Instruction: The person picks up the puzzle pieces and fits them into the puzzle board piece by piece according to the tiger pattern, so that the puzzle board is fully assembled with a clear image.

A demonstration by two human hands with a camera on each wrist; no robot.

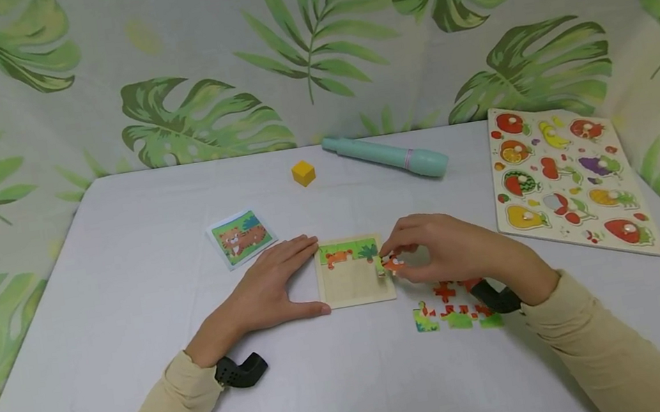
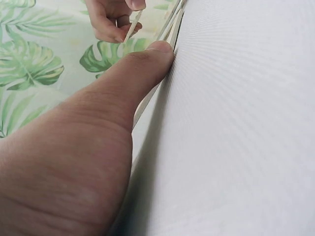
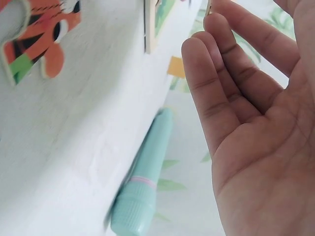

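Observation:
A square wooden puzzle board (image 1: 354, 286) lies mid-table, its top row filled with a green and orange picture and bare wood below. My left hand (image 1: 268, 286) lies flat at the board's left side, thumb at the lower edge and fingertips by the upper left corner. In the left wrist view the thumb (image 2: 142, 66) touches the board's edge. At the board's right edge, my right hand (image 1: 437, 244) pinches an orange and green puzzle piece (image 1: 391, 263) between thumb and fingers. Loose puzzle pieces (image 1: 458, 319) lie on the table below that hand, partly hidden by the wrist.
A tiger picture card (image 1: 241, 237) lies left of the board. Farther back are a yellow cube (image 1: 303, 173) and a mint-green tube-shaped object (image 1: 389, 155). A fruit peg board (image 1: 570, 183) lies at the right. A leaf-patterned cloth (image 1: 345, 42) hangs behind the table.

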